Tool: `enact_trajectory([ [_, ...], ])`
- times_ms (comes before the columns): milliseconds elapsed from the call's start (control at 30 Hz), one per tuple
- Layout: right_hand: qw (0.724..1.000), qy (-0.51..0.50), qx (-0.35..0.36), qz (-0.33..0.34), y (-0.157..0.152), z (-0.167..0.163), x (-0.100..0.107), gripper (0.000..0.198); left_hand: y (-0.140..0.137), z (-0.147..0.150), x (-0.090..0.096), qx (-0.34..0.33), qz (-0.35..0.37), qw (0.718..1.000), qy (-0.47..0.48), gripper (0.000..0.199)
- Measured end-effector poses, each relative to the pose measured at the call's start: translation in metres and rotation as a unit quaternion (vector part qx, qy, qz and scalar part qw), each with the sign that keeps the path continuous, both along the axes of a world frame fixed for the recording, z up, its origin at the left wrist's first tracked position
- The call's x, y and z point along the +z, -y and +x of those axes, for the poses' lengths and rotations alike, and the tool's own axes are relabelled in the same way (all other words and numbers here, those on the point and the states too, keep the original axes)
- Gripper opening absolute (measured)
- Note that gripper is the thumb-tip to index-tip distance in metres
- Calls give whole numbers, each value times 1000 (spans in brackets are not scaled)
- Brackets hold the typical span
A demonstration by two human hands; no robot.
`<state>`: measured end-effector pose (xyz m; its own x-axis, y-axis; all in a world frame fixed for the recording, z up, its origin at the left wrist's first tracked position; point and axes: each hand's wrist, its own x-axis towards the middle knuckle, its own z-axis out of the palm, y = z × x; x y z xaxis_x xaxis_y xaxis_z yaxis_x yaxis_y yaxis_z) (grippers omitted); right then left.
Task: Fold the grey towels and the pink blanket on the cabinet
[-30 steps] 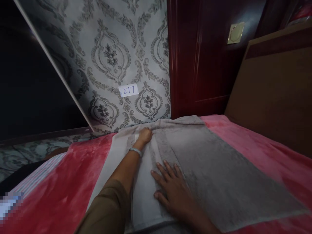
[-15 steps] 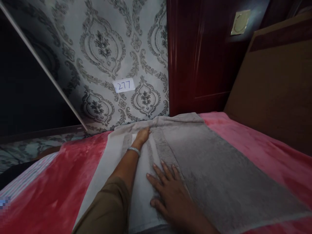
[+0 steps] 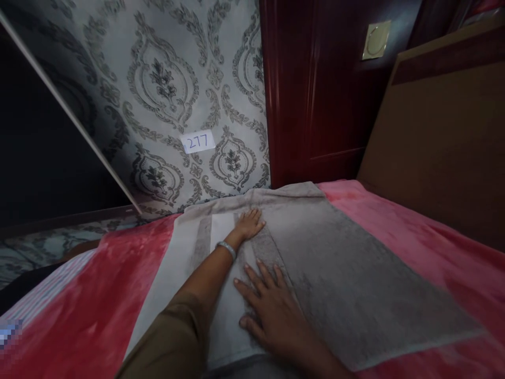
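Note:
A grey plush cloth (image 3: 343, 273), like a towel or small blanket, lies spread on a red and pink bedcover (image 3: 134, 284). Its left part looks folded over, with a paler side and darker grey bands showing. My left hand (image 3: 251, 223), with a silver bracelet at the wrist, rests flat on the far end of the pale part, fingers stretched out. Closer to me, my right hand (image 3: 270, 310) lies on the fold with its fingers spread. Neither hand grips anything. The cloth beneath both palms is hidden.
Patterned wallpaper (image 3: 165, 89) with a "277" paper label (image 3: 198, 141) rises behind the bed. A dark red wood panel (image 3: 292, 95) with a switch plate (image 3: 376, 40) stands to its right. A brown board (image 3: 445, 137) leans at far right; a dark panel (image 3: 51, 131) stands left.
My left hand was closed at the cloth's far edge; now it has opened and lies flat slightly nearer and to the right. My right hand stays almost in place.

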<state>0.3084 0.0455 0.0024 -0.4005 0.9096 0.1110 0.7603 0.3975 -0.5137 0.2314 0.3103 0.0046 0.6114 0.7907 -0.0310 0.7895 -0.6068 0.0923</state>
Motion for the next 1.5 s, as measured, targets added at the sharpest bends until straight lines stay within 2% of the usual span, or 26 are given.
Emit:
enact_trajectory([
  [100, 1000, 4, -5, -5, 0, 0, 3, 70, -1, 0, 3, -1, 6, 1000, 4, 67],
  [233, 1000, 16, -7, -5, 1, 0, 4, 69, 13, -3, 17, 12, 20, 1000, 9, 66],
  [367, 1000, 26, -13, 11, 1, -1, 1, 68, 28, -27, 28, 43, 79, 996, 21, 71],
  [433, 999, 31, -14, 15, 1, -1, -1, 68, 30, -45, 25, 81, 82, 993, 8, 72],
  [533, 999, 34, -10, 21, 0, -2, -2, 67, 27, -65, 15, 129, 38, 991, -17, 71],
  [700, 999, 41, -11, 19, -1, -1, -2, 67, 21, -70, 4, 126, 18, 992, -4, 72],
  [867, 998, 51, -15, 32, 0, -1, -2, 67, 27, -67, 13, 122, 17, 992, 21, 69],
  [1000, 997, 62, -14, 41, -1, 0, -3, 66, 55, -85, 27, 85, -16, 996, 16, 62],
  [1133, 994, 80, -19, 66, 0, 0, -7, 63, 108, -129, 25, 22, -45, 998, 32, 59],
  [1233, 992, 94, -24, 84, 0, -1, -11, 60, 150, -164, 14, 75, -36, 992, 95, 59],
  [1300, 991, 100, -27, 90, -2, 0, -12, 59, 174, -181, 5, 154, -39, 970, 183, 62],
  [1367, 990, 104, -28, 92, -3, 0, -11, 58, 194, -192, -1, 219, -63, 923, 311, 65],
  [1433, 990, 109, -36, 86, -1, -2, -8, 57, 213, -198, -4, 260, -109, 851, 444, 66],
  [1500, 990, 115, -44, 76, 6, -9, -5, 57, 233, -200, -3, 298, -172, 770, 538, 67],
])
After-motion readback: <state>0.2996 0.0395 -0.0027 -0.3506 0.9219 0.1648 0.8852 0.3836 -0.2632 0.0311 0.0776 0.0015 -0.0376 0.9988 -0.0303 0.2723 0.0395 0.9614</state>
